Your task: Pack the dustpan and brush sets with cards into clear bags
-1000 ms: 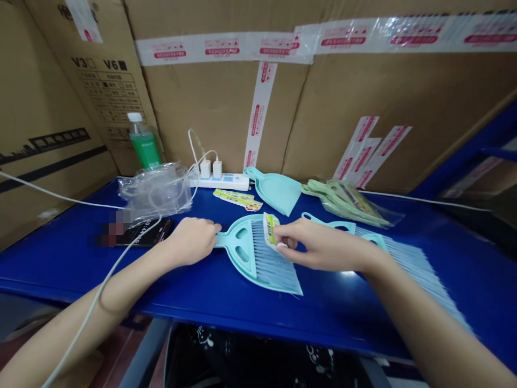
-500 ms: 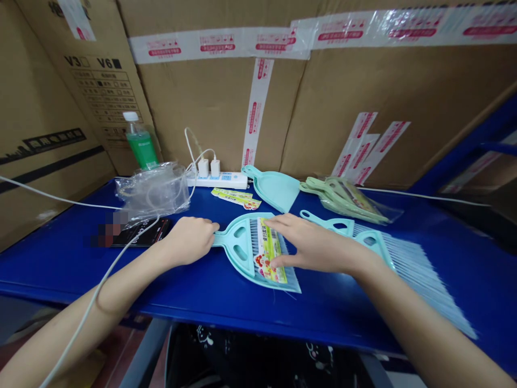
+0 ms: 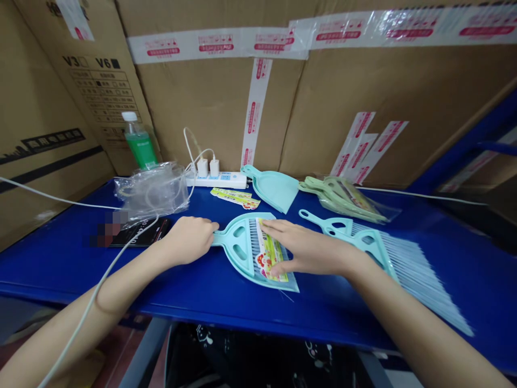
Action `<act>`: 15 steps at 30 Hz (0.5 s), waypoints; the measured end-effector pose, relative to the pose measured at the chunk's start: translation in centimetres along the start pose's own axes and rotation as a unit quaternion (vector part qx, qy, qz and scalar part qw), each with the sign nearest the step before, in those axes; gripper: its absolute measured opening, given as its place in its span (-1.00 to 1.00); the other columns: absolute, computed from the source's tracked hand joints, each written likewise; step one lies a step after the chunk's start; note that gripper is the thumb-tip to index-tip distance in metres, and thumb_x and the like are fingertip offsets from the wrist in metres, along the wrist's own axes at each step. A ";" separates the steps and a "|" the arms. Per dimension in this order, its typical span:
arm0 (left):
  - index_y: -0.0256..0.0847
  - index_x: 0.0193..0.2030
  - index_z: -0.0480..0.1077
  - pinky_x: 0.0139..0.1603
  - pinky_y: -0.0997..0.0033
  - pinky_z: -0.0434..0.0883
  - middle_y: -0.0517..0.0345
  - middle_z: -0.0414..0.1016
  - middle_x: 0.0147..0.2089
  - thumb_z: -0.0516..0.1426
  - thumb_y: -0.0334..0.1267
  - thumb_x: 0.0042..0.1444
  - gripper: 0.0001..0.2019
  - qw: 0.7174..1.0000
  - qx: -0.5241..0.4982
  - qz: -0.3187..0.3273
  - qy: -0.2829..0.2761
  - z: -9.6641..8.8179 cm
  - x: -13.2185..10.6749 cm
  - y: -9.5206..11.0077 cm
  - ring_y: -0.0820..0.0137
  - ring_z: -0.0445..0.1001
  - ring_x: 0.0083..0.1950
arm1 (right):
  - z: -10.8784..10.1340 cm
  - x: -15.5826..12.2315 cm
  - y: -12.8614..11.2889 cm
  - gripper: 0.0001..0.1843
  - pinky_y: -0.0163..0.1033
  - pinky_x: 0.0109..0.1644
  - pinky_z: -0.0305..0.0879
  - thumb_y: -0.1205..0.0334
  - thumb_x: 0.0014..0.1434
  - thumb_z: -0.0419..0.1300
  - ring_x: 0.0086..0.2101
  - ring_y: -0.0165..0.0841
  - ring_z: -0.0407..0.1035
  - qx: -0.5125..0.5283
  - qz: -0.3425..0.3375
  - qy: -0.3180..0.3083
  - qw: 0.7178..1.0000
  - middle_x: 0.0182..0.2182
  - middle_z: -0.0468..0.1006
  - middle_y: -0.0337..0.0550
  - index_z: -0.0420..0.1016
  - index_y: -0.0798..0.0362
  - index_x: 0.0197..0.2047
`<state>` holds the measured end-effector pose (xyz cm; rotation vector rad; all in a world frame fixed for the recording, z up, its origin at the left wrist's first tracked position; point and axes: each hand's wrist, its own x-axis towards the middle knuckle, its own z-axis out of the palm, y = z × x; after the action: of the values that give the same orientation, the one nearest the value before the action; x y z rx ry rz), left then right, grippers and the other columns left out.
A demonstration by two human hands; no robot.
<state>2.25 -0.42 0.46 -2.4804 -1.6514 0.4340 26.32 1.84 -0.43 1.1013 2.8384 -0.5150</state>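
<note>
My left hand (image 3: 194, 240) is closed around the handle end of a turquoise dustpan (image 3: 231, 260), which has a matching brush (image 3: 247, 258) nested in it. A printed yellow-green and white card label (image 3: 270, 254) lies across the brush's bristles. Over that label rests my right hand (image 3: 309, 249), palm down, its fingers stretched out and the thumb apart, covering the label's right part. To the right, under and beyond my right forearm, two turquoise brushes (image 3: 374, 245) with pale blue bristles overlap on the table.
At the back of the blue table (image 3: 194, 291) are an empty turquoise dustpan (image 3: 277, 188), bagged green dustpan sets (image 3: 347, 199), loose labels (image 3: 234, 197) and a power strip (image 3: 226, 179). Crumpled plastic (image 3: 153, 188), a bottle (image 3: 139, 143) and a black device (image 3: 139, 234) stand left. A white cable (image 3: 97, 291) crosses my left forearm.
My right hand has slid slightly left and lies flatter over the label. My left hand keeps its hold on the dustpan's handle.
</note>
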 end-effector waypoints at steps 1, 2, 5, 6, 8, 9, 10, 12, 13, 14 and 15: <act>-0.22 -0.12 0.38 -0.20 0.22 0.43 0.03 0.54 -0.13 -0.13 -0.38 0.18 -0.70 1.000 0.000 0.001 -0.001 0.0 0.0 0.0 0.18 0.53 -0.15 | 0.0 0.0 0.1 0.00 0.04 0.28 -0.04 -0.24 0.03 0.16 0.26 -0.01 -0.10 0.005 -0.002 0.001 1.000 0.31 -0.02 0.17 -0.02 0.23 0.34; -0.22 -0.11 0.38 -0.20 0.22 0.43 0.03 0.54 -0.12 -0.14 -0.39 0.18 -0.70 1.000 -0.001 0.001 -0.003 0.0 0.0 0.0 0.18 0.53 -0.15 | 0.1 0.0 0.2 0.00 0.04 0.28 -0.04 -0.23 0.03 0.16 0.27 -0.01 -0.11 0.009 -0.002 0.000 1.000 0.31 -0.03 0.17 -0.03 0.22 0.35; -0.22 -0.11 0.38 -0.21 0.24 0.42 0.03 0.54 -0.12 -0.14 -0.39 0.17 -0.69 1.000 -0.003 0.001 0.000 -0.1 0.0 0.0 0.19 0.53 -0.15 | 0.1 -0.1 0.4 0.01 0.03 0.29 -0.07 -0.22 0.04 0.17 0.28 -0.02 -0.15 0.012 0.001 -0.007 1.000 0.32 -0.07 0.18 -0.07 0.24 0.35; -0.22 -0.11 0.38 -0.21 0.25 0.42 0.03 0.54 -0.12 -0.14 -0.39 0.17 -0.69 1.000 -0.004 0.001 0.003 0.0 0.0 0.0 0.20 0.53 -0.16 | 0.1 -0.2 0.5 0.01 0.02 0.29 -0.07 -0.22 0.04 0.16 0.28 -0.02 -0.16 0.013 -0.001 -0.006 1.000 0.32 -0.07 0.17 -0.07 0.23 0.36; -0.21 -0.12 0.38 -0.21 0.27 0.41 0.03 0.55 -0.13 -0.14 -0.39 0.16 -0.69 1.000 -0.006 0.001 0.009 0.0 0.0 0.0 0.21 0.53 -0.17 | 0.1 -0.3 0.7 0.01 0.02 0.29 -0.06 -0.23 0.04 0.16 0.28 -0.02 -0.16 0.017 -0.011 0.003 1.000 0.32 -0.07 0.14 -0.09 0.18 0.36; -0.21 -0.12 0.38 -0.21 0.27 0.41 0.03 0.55 -0.14 -0.13 -0.39 0.16 -0.70 1.000 -0.006 0.001 0.010 0.1 0.0 0.0 0.22 0.53 -0.17 | 0.1 -0.3 0.7 0.01 0.03 0.29 -0.06 -0.24 0.04 0.16 0.28 -0.02 -0.16 0.019 -0.015 0.009 1.000 0.32 -0.06 0.13 -0.09 0.16 0.36; -0.21 -0.13 0.38 -0.21 0.27 0.41 0.03 0.55 -0.14 -0.13 -0.39 0.15 -0.70 1.000 -0.007 0.001 0.011 0.1 0.1 0.0 0.22 0.53 -0.18 | 0.2 -0.3 0.8 0.02 0.04 0.29 -0.06 -0.24 0.03 0.16 0.28 -0.01 -0.17 0.019 -0.018 0.012 1.000 0.32 -0.06 0.14 -0.10 0.16 0.37; -0.21 -0.13 0.39 -0.21 0.27 0.41 0.03 0.55 -0.15 -0.13 -0.39 0.15 -0.70 1.000 -0.006 0.000 0.009 0.1 0.1 0.0 0.22 0.53 -0.18 | 0.2 -0.4 0.9 0.05 0.06 0.29 -0.08 -0.26 0.02 0.17 0.28 0.00 -0.20 0.018 -0.020 0.015 1.000 0.32 -0.08 0.16 -0.12 0.17 0.37; -0.21 -0.13 0.39 -0.21 0.27 0.41 0.03 0.55 -0.15 -0.13 -0.39 0.15 -0.70 1.000 -0.006 0.000 0.008 0.1 0.1 0.0 0.22 0.53 -0.18 | 0.2 -0.4 0.9 0.06 0.06 0.29 -0.08 -0.27 0.01 0.17 0.28 0.01 -0.21 0.016 -0.019 0.014 1.000 0.33 -0.09 0.17 -0.13 0.18 0.37; -0.21 -0.12 0.39 -0.21 0.27 0.41 0.02 0.55 -0.15 -0.13 -0.39 0.15 -0.70 1.000 -0.004 0.000 0.006 0.1 0.1 0.0 0.22 0.53 -0.18 | 0.3 -0.4 0.8 0.07 0.07 0.29 -0.09 -0.27 0.00 0.17 0.28 0.02 -0.23 0.014 -0.015 0.010 1.000 0.33 -0.11 0.18 -0.13 0.19 0.37; -0.22 -0.12 0.38 -0.21 0.26 0.41 0.02 0.55 -0.15 -0.13 -0.39 0.16 -0.69 1.000 -0.004 0.001 0.004 0.1 0.1 0.0 0.21 0.53 -0.18 | 0.3 -0.3 0.8 0.08 0.08 0.29 -0.09 -0.29 0.00 0.16 0.29 0.02 -0.25 0.010 -0.009 0.003 1.000 0.33 -0.13 0.19 -0.14 0.20 0.37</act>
<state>2.25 -0.30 0.40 -2.4853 -1.6507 0.4180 27.05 2.06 -0.86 1.0821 2.8574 -0.5449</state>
